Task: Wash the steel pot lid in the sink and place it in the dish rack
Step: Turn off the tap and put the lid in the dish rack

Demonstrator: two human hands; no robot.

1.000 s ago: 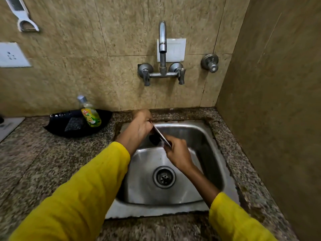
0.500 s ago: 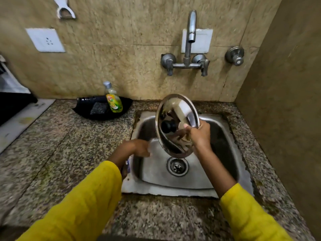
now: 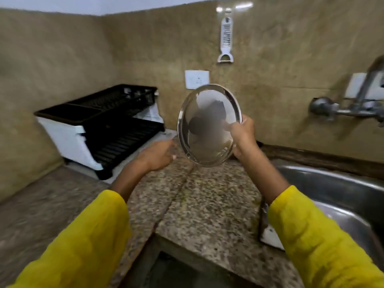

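Since half a second ago you have swung left, away from the sink (image 3: 340,183), and carried the steel pot lid (image 3: 208,125) with you; it now hangs in the air over the granite counter (image 3: 207,204), held upright on edge with its hollow underside facing you. Your right hand (image 3: 244,137) grips it by the right rim, fingers curled over the edge. Your left hand (image 3: 156,155) is empty and loosely half-closed, stretched forward just beside the lid's lower left edge, not touching it.

Beyond the hands, the black dish rack (image 3: 116,125) stands on its white base against the wall to the left, well apart from the lid. On the wall hang a white peeler (image 3: 226,41) and a white socket plate (image 3: 197,79); the tap (image 3: 353,104) sits at the far right.

What could go wrong: the lid is likely wet and you hold it by one rim only, so it could slip and clatter onto the granite (a second hand under the left edge would help). Set it down too flat or between the wrong slats and it may roll or tip out.

No brand, label or writing is readable here; the view is blurred by motion.
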